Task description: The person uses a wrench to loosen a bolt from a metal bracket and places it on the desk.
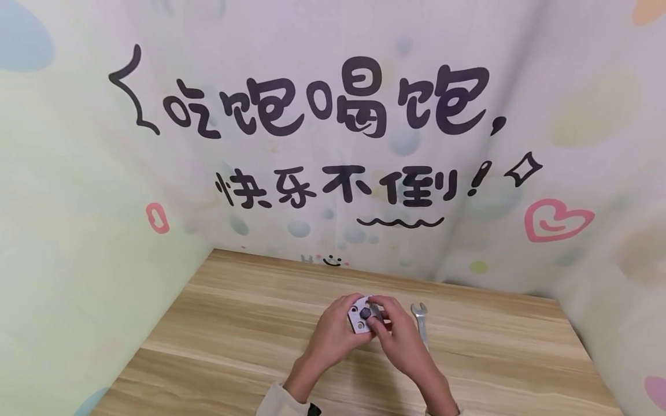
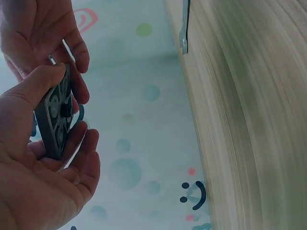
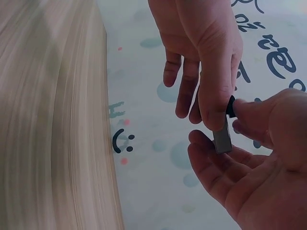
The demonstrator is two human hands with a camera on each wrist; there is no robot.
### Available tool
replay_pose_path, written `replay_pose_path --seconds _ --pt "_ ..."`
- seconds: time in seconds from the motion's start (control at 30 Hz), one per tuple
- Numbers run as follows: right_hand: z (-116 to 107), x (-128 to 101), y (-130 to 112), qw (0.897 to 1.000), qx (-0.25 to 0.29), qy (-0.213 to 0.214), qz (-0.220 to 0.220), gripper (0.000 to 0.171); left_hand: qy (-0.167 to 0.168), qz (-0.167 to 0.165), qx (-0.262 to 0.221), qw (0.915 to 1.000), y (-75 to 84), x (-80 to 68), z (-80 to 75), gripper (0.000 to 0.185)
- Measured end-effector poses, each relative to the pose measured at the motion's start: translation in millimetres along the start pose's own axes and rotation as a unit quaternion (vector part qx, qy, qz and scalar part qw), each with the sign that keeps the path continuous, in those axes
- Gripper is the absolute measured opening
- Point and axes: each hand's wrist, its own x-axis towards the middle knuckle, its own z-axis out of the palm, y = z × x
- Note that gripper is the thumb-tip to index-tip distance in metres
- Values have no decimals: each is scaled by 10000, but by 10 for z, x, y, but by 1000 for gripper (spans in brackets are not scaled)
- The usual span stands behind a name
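Observation:
Above the wooden table (image 1: 234, 323), my left hand (image 1: 337, 328) grips a small grey metal plate (image 1: 358, 321) with round holes by its edges. A dark bolt (image 1: 366, 314) sits in the plate's middle hole. My right hand (image 1: 386, 325) pinches at that bolt, its thumb on the black head. In the left wrist view the plate (image 2: 53, 122) stands on edge between my left thumb and fingers, with the bolt (image 2: 66, 110) sticking out. In the right wrist view my right thumb (image 3: 261, 115) touches the bolt head (image 3: 230, 106) and only the plate's edge (image 3: 221, 140) shows.
A silver open-end wrench (image 1: 421, 323) lies on the table just right of my hands; its head (image 2: 183, 40) shows in the left wrist view. Printed cloth walls (image 1: 333, 144) close in the table at the back and both sides.

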Motion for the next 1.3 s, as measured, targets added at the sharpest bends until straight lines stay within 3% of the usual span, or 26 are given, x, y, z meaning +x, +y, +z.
replay_pose_path --seconds 0.23,0.47,0.87,1.3 --pt "50 -4 2 9994 191 268 108 35 -48 -33 50 10000 8 -4 2 63" --pt "84 16 4 9985 -82 537 32 26 -11 16 17 10000 6 -12 6 62" --pt "68 28 -28 9986 -304 406 124 18 -85 -78 -64 9999 4 1 0 61" --pt "43 -5 -28 9984 -316 378 -277 22 -59 -43 59 10000 15 -10 -13 64"
